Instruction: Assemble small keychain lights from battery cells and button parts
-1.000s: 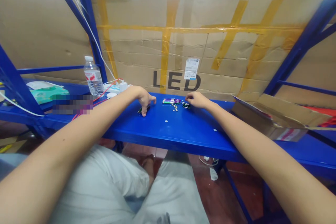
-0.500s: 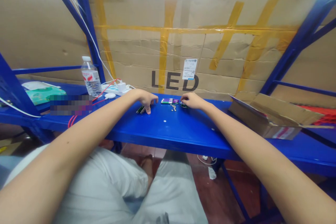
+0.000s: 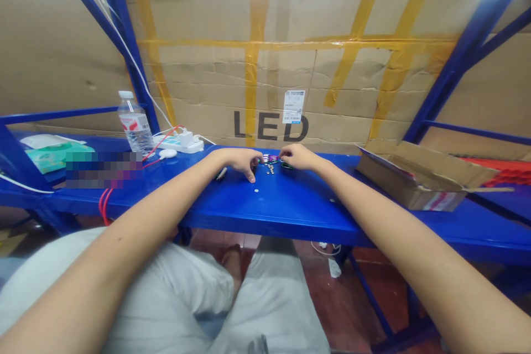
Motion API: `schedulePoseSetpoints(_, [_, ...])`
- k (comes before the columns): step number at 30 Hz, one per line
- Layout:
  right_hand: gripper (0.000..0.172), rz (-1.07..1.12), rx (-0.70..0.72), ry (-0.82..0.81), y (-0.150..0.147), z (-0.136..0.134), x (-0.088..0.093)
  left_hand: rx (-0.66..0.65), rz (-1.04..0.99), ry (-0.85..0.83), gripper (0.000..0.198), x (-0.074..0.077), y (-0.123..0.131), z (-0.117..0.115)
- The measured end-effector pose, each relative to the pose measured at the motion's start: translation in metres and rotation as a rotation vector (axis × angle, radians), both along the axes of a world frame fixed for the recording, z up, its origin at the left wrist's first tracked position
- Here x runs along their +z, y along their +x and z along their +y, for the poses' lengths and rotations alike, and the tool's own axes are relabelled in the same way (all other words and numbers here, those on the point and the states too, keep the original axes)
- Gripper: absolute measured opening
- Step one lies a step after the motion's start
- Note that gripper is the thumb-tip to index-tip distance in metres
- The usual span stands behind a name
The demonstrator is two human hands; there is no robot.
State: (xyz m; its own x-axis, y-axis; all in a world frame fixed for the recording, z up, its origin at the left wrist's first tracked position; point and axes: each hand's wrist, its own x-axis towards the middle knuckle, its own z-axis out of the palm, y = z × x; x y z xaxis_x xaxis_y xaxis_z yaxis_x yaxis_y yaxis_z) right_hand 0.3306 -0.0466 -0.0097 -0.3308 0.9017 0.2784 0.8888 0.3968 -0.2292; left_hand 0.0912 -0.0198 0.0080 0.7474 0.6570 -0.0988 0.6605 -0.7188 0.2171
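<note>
My left hand [image 3: 243,161] rests on the blue shelf [image 3: 290,204], fingers spread, the forefinger tip down on the surface. It lies between two dark thin sticks [image 3: 220,174] and a small pile of purple and green metal sticks [image 3: 270,159]. My right hand [image 3: 297,156] is on the other side of that pile, fingers curled down over a small green piece [image 3: 285,166]; what they pinch is too small to name. Several tiny silver discs [image 3: 270,171] lie between the hands, and one disc [image 3: 256,190] lies nearer to me.
A taped cardboard sheet marked LED [image 3: 271,126] closes the back. An open cardboard box [image 3: 418,177] sits at the right. A water bottle [image 3: 134,123], a white power strip [image 3: 180,142] with red wires and a green pack [image 3: 53,153] stand at the left. Blue rack posts [image 3: 124,50] rise on both sides.
My left hand has slid right, off the dark sticks and up to the coloured pile. My right hand stayed by the pile. The view has shifted slightly right.
</note>
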Motion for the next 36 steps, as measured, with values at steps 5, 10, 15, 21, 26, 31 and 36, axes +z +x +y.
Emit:
schedulePoseSetpoints(5, [0.022,0.044,0.019,-0.001,0.002,0.002,-0.001,0.015,-0.034,-0.033,0.099,0.004,-0.006,0.001])
schedulePoseSetpoints(10, [0.016,0.434,0.117,-0.081,-0.003,0.002,0.002,-0.091,-0.303,0.156,0.088,0.015,-0.005,-0.005])
schedulePoseSetpoints(15, [0.022,0.862,0.273,-0.422,-0.02,-0.008,0.0,-0.209,-0.48,0.317,0.068,0.014,0.012,-0.021])
schedulePoseSetpoints(21, [0.025,1.126,0.225,-0.471,-0.029,-0.005,-0.01,-0.125,-0.513,0.408,0.041,0.001,0.017,-0.019])
schedulePoseSetpoints(26, [0.023,1.12,0.141,-0.412,-0.033,-0.005,-0.012,-0.006,-0.575,0.301,0.02,-0.014,0.02,-0.012])
schedulePoseSetpoints(31, [0.016,1.025,0.028,-0.305,-0.032,-0.006,-0.005,0.024,-0.572,0.304,0.021,-0.022,0.021,-0.005])
schedulePoseSetpoints(36, [0.013,0.791,-0.106,-0.163,-0.014,0.004,0.0,-0.04,-0.241,0.444,0.033,-0.028,0.019,-0.003])
